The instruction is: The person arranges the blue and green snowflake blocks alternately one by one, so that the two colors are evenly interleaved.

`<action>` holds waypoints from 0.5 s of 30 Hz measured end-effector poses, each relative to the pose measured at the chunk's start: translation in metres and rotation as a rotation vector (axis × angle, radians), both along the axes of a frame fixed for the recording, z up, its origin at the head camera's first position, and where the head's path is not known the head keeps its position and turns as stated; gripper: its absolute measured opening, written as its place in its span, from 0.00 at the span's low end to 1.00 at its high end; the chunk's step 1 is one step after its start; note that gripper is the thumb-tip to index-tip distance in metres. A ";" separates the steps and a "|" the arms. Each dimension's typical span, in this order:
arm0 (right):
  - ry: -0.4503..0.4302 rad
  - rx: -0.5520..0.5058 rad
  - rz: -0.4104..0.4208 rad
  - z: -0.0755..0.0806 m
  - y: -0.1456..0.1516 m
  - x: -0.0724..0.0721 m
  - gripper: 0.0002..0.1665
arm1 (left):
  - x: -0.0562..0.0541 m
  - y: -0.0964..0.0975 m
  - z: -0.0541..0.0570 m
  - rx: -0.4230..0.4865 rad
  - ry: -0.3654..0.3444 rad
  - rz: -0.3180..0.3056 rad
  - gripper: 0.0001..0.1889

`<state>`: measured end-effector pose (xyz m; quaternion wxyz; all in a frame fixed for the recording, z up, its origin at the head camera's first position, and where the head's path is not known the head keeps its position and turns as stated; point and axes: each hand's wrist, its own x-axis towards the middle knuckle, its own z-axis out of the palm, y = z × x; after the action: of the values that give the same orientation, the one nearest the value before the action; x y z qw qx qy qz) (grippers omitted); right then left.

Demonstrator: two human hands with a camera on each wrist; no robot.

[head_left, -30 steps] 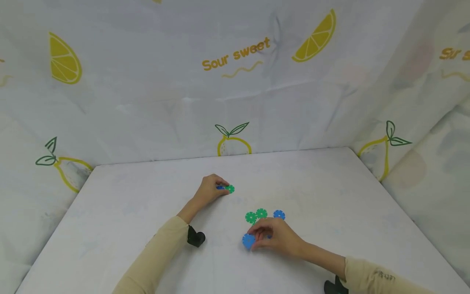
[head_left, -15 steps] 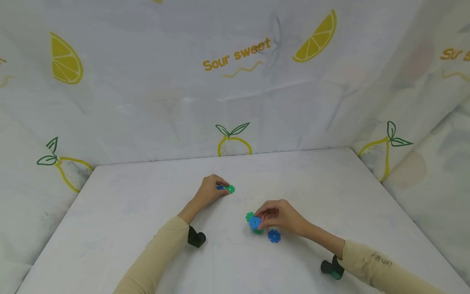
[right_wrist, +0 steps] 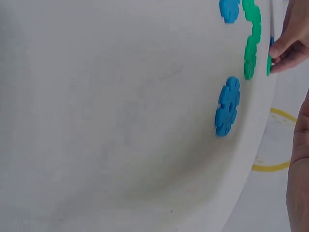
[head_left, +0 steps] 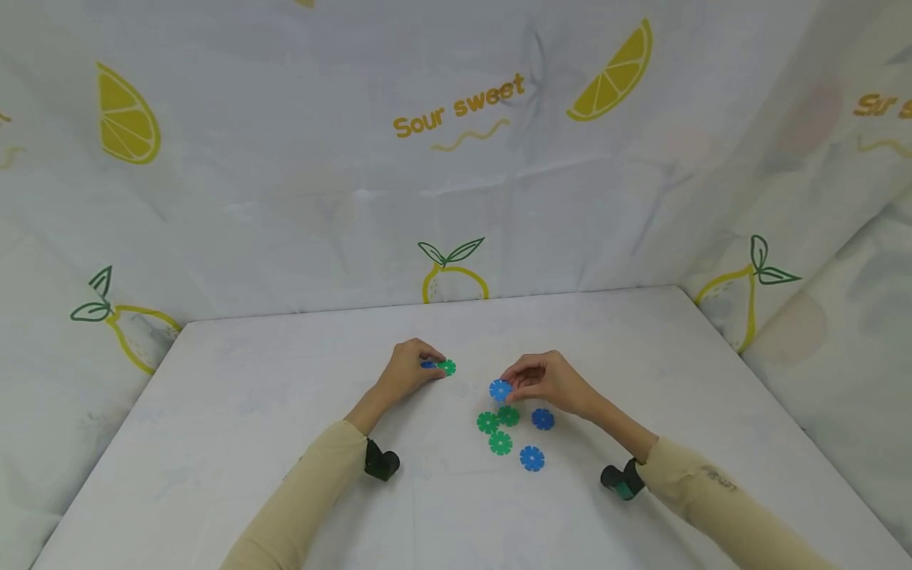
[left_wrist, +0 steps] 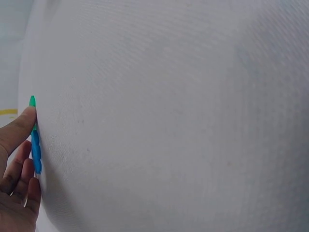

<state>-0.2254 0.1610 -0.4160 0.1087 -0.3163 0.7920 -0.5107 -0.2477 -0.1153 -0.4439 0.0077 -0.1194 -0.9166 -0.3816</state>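
Observation:
At the table's far middle my left hand (head_left: 409, 368) pinches a green snowflake disc (head_left: 447, 367) and a blue snowflake disc (head_left: 427, 364) that sit end to end. Edge-on in the left wrist view, the green disc (left_wrist: 32, 101) meets the blue disc (left_wrist: 36, 157), thumb over their meeting point. My right hand (head_left: 556, 384) holds a lighter blue snowflake disc (head_left: 500, 390) upright between thumb and fingertips, above the loose pieces. In the right wrist view only part of my right hand (right_wrist: 300, 159) shows, and my left hand (right_wrist: 293, 41) appears beyond it.
Several green notched discs (head_left: 500, 442) cluster below the right hand. One blue disc (head_left: 543, 419) lies to their right, and another blue disc (head_left: 532, 458) is nearer the front. A lemon-printed cloth (head_left: 456, 190) hangs behind the white table (head_left: 285, 412).
My right hand has carried the lighter blue disc away from the front, over the green discs, toward the left hand. The left hand keeps its place and grip.

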 end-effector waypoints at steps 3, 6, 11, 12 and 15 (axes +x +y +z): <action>-0.004 0.027 -0.042 0.000 -0.001 -0.008 0.16 | 0.000 0.000 0.000 -0.008 -0.002 0.000 0.10; -0.020 0.055 -0.070 -0.001 -0.003 -0.016 0.16 | 0.000 0.001 0.000 -0.015 -0.001 0.002 0.10; -0.022 0.087 -0.059 -0.002 -0.007 -0.028 0.15 | 0.000 0.002 0.002 -0.015 -0.013 0.012 0.10; -0.022 0.091 -0.061 -0.003 -0.008 -0.030 0.15 | 0.001 0.002 0.002 -0.016 -0.015 0.013 0.10; -0.026 0.105 -0.078 -0.004 -0.012 -0.038 0.16 | 0.001 0.003 0.002 -0.019 -0.020 0.017 0.10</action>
<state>-0.2629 0.1488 -0.4195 0.1156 -0.2723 0.8279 -0.4764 -0.2467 -0.1127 -0.4414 0.0005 -0.1080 -0.9211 -0.3741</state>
